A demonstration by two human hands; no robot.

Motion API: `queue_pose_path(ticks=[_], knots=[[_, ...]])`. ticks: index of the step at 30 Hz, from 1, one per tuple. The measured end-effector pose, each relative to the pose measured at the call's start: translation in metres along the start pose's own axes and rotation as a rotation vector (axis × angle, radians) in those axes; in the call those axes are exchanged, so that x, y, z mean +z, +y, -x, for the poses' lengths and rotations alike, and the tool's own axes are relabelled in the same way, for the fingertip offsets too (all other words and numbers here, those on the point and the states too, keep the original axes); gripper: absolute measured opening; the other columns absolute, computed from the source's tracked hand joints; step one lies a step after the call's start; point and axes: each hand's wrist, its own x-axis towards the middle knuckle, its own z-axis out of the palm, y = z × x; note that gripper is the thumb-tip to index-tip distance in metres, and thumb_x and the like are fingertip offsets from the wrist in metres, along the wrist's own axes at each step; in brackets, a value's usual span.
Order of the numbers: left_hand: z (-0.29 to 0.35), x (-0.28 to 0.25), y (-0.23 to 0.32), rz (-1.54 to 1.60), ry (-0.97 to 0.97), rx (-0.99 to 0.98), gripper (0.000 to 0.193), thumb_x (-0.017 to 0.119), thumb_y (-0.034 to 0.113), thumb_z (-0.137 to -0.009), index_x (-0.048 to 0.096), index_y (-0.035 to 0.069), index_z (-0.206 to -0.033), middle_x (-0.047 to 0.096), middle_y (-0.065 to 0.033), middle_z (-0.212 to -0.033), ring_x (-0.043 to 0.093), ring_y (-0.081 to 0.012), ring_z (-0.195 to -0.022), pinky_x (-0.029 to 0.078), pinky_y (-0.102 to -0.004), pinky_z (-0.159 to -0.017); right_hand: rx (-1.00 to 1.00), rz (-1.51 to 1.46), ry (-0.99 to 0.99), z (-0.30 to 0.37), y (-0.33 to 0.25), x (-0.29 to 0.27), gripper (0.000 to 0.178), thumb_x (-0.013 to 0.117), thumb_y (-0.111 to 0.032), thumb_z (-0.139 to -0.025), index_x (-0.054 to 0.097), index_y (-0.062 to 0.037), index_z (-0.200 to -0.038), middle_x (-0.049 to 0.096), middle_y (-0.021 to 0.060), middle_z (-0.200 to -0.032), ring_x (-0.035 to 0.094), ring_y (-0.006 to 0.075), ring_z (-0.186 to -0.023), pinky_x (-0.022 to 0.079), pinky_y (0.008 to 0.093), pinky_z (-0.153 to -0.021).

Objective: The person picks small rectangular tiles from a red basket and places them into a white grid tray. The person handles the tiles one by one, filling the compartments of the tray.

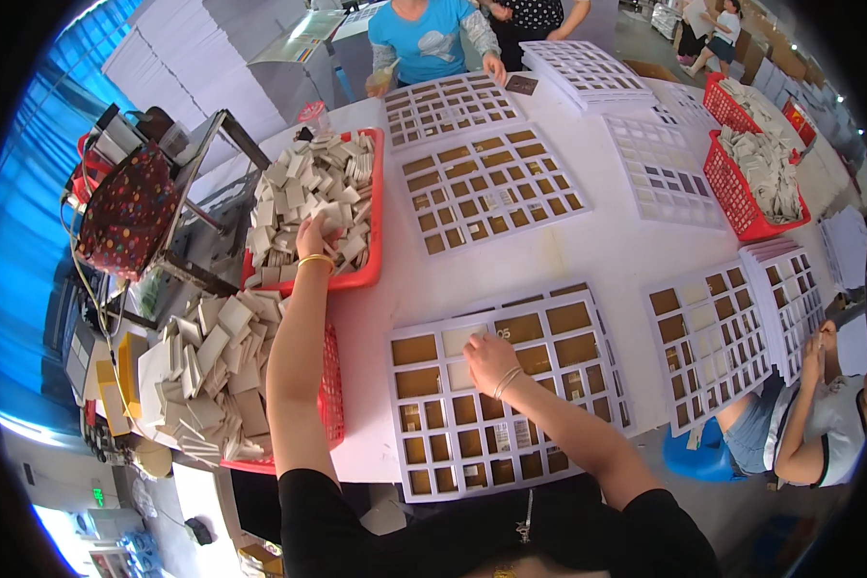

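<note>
My left hand (316,239) reaches into a red plastic basket (374,241) heaped with small white rectangular pieces (303,183). Its fingers are closed at a white piece on the near side of the heap. In front of me lies a white grid board (541,470) with brown-backed cells of differing sizes. My right hand (489,360) bends over its upper left part, fingers closed and pressing at a white piece (460,338) in a top-row cell. The cell just below also shows white. The right fingertips partly cover the piece.
Another red basket (332,385) with white pieces stands at my near left. More grid boards (491,188) lie across the white table (588,255). Red baskets (753,183) stand at the far right. Co-workers are at the far side (432,43) and right (800,424).
</note>
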Motion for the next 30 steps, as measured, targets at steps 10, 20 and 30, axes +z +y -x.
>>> queue_pose_path(ticks=[10, 20, 30], knots=[[0.246, 0.027, -0.043, -0.038, -0.657, -0.437, 0.017, 0.053, 0.021, -0.094, 0.055, 0.007, -0.103, 0.064, -0.0064, -0.081, 0.062, -0.0116, -0.056, 0.039, -0.0193, -0.035, 0.040, -1.271, 0.333, 0.018, 0.012, -0.049, 0.036, 0.069, -0.022, -0.085, 0.057, -0.0048, -0.114, 0.063, 0.0042, -0.091, 0.058, 0.0075, -0.072, 0.047, 0.0224, -0.060], [0.337, -0.027, -0.111, 0.259, -0.413, -0.504, 0.020, 0.057, 0.025, -0.093, 0.058, 0.006, -0.098, 0.063, -0.0062, -0.082, 0.058, -0.0121, -0.063, 0.039, -0.0198, -0.040, 0.077, -1.195, 0.101, 0.065, -0.017, -0.044, 0.019, 0.066, -0.005, -0.082, 0.058, -0.0006, -0.098, 0.064, 0.0037, -0.081, 0.061, 0.0088, -0.072, 0.051, 0.0243, -0.062], [0.360, -0.066, -0.115, 0.279, 0.014, -0.379, 0.016, 0.059, 0.024, -0.092, 0.057, 0.011, -0.084, 0.057, -0.0017, -0.064, 0.050, -0.0091, -0.045, 0.033, -0.0198, -0.035, -0.051, -0.674, 0.107, 0.069, -0.007, -0.008, 0.032, 0.060, -0.003, -0.085, 0.061, -0.0108, -0.115, 0.062, 0.0074, -0.091, 0.060, 0.0167, -0.072, 0.050, 0.0282, -0.068]])
